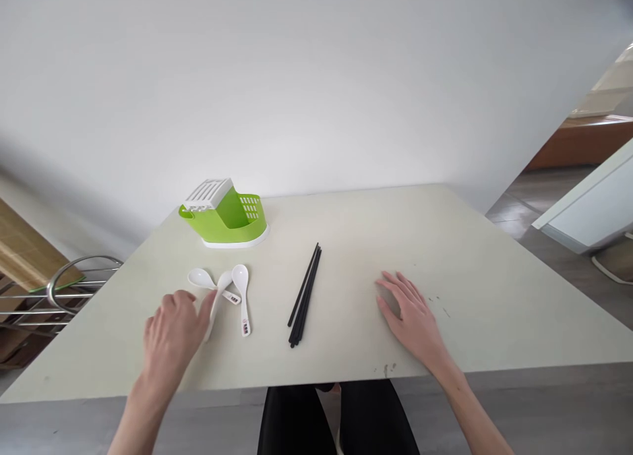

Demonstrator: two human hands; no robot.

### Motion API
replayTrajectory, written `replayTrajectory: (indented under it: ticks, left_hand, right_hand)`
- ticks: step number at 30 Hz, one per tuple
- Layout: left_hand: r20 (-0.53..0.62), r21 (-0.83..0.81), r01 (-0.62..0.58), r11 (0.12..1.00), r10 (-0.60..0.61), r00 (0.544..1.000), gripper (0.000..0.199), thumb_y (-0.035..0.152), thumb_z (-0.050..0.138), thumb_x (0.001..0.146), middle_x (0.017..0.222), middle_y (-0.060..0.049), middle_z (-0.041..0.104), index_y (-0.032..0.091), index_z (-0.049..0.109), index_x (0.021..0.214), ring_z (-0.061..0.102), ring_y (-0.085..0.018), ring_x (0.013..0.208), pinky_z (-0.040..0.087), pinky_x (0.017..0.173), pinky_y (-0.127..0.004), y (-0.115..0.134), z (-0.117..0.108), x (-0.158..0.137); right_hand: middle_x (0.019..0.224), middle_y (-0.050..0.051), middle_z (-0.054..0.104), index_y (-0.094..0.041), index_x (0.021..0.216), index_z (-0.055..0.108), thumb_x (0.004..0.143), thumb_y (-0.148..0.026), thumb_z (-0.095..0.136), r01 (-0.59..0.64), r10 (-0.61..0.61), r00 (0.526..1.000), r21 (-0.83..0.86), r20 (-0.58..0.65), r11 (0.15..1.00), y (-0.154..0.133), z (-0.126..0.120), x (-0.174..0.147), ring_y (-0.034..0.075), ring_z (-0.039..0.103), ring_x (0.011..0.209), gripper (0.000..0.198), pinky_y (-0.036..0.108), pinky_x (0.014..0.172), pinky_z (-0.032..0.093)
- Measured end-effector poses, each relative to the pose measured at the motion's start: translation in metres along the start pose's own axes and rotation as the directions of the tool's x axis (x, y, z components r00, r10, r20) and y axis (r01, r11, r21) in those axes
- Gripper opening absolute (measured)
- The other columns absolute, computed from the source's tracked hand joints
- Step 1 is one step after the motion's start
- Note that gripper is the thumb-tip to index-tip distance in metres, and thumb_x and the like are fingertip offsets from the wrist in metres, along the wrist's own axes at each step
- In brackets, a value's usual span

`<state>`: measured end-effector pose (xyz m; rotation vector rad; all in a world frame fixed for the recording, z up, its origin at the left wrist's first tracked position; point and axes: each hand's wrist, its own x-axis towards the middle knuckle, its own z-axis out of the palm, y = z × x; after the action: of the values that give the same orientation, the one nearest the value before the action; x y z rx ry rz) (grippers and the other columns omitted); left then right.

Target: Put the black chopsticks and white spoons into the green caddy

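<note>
My left hand is closed at a white spoon, its thumb against the handle; the fingertips are partly hidden behind the hand. Right beside it lie two more white spoons: one slants under the handled one, its labelled handle end pointing right, and another lies with its bowl away from me and a label on its handle. Several black chopsticks lie in a narrow bundle near the middle of the table. To their right my right hand rests on the tabletop, fingers stretched out, holding nothing.
A green and white cutlery holder with a slotted top and a basket side stands at the table's back left, near the wall. The pale table has its front edge over my legs. A metal rack is off the left edge.
</note>
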<state>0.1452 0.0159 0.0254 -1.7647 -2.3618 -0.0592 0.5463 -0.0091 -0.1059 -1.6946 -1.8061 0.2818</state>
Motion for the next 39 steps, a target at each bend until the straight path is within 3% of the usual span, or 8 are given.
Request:
replayTrajectory:
  ticks: [3,6,10,15,19,24,32,39]
  left_hand:
    - [0.111,0.05,0.138,0.989,-0.143,0.984,0.071,0.063,0.026,0.103,0.108,-0.027,0.072,0.006,0.069,0.107,0.071,-0.043,0.103,0.053,0.09,-0.053,-0.042,0.007,0.016]
    - [0.209,0.021,0.177,0.984,-0.177,0.962,0.077,0.066,0.022,0.101,0.107,-0.028,0.073,0.007,0.072,0.099,0.072,-0.044,0.104,0.052,0.092,-0.055,-0.051,0.014,0.029]
    - [0.213,-0.054,0.169,0.984,-0.154,0.965,0.093,0.077,0.018,0.096,0.114,-0.034,0.071,0.0,0.069,0.112,0.071,-0.044,0.108,0.053,0.091,-0.053,-0.023,0.021,0.038]
    - [0.2,-0.058,0.125,0.99,-0.111,0.973,0.106,0.087,0.033,0.086,0.119,-0.037,0.068,-0.008,0.059,0.126,0.069,-0.046,0.111,0.052,0.093,-0.051,0.016,0.029,0.044]
    - [0.225,-0.024,0.041,0.999,-0.034,0.974,0.091,0.077,0.043,0.089,0.119,-0.033,0.069,-0.005,0.059,0.125,0.069,-0.044,0.111,0.051,0.094,-0.049,0.026,0.033,0.051]
    - [0.246,0.017,-0.044,0.999,0.038,0.969,0.064,0.057,0.036,0.101,0.115,-0.029,0.071,0.001,0.062,0.119,0.072,-0.039,0.105,0.052,0.089,-0.046,0.027,0.032,0.052]
    - [0.307,0.051,-0.112,0.992,0.092,0.947,0.047,0.032,0.029,0.105,0.104,-0.028,0.071,0.0,0.059,0.119,0.074,-0.04,0.099,0.055,0.079,-0.047,0.03,0.035,0.04]
    - [0.301,0.058,-0.16,0.985,0.136,0.944,0.047,0.031,0.021,0.106,0.101,-0.026,0.071,0.003,0.057,0.119,0.074,-0.043,0.098,0.053,0.077,-0.047,0.021,0.033,0.028]
  right_hand:
    - [0.163,0.002,0.052,-0.03,0.144,0.06,0.109,-0.053,0.041,0.008,-0.008,1.0,-0.007,0.002,1.0,0.001,0.001,-0.001,0.032,0.036,0.158,0.047,0.06,0.126,0.038]
    - [0.163,0.002,0.052,-0.031,0.144,0.061,0.108,-0.054,0.041,0.003,-0.003,1.0,-0.01,-0.001,1.0,0.002,0.002,-0.002,0.033,0.037,0.157,0.047,0.061,0.125,0.038]
    - [0.162,0.002,0.052,-0.031,0.144,0.061,0.108,-0.055,0.041,-0.012,0.012,1.0,-0.014,0.006,1.0,0.0,0.001,-0.002,0.033,0.037,0.157,0.047,0.062,0.126,0.037]
    - [0.163,0.001,0.051,-0.032,0.144,0.06,0.108,-0.056,0.04,-0.039,0.039,0.999,-0.018,0.028,0.999,-0.003,-0.001,-0.001,0.031,0.036,0.158,0.048,0.061,0.127,0.036]
    - [0.163,0.001,0.051,-0.031,0.143,0.061,0.107,-0.056,0.041,-0.039,0.039,0.999,-0.01,0.025,0.999,-0.003,-0.002,-0.001,0.033,0.036,0.158,0.048,0.062,0.126,0.037]
    - [0.162,0.002,0.053,-0.032,0.142,0.062,0.108,-0.055,0.04,-0.032,0.033,0.999,-0.012,0.012,0.999,-0.003,-0.002,-0.001,0.032,0.037,0.157,0.047,0.061,0.126,0.037]
    - [0.163,0.001,0.052,-0.031,0.143,0.061,0.108,-0.055,0.041,-0.03,0.03,0.999,0.002,0.015,1.0,-0.004,-0.004,-0.002,0.032,0.036,0.158,0.047,0.061,0.127,0.036]
    - [0.161,0.003,0.055,-0.03,0.14,0.063,0.108,-0.053,0.041,-0.017,0.017,1.0,0.027,-0.012,0.999,-0.003,-0.003,0.0,0.032,0.038,0.157,0.045,0.061,0.126,0.036]
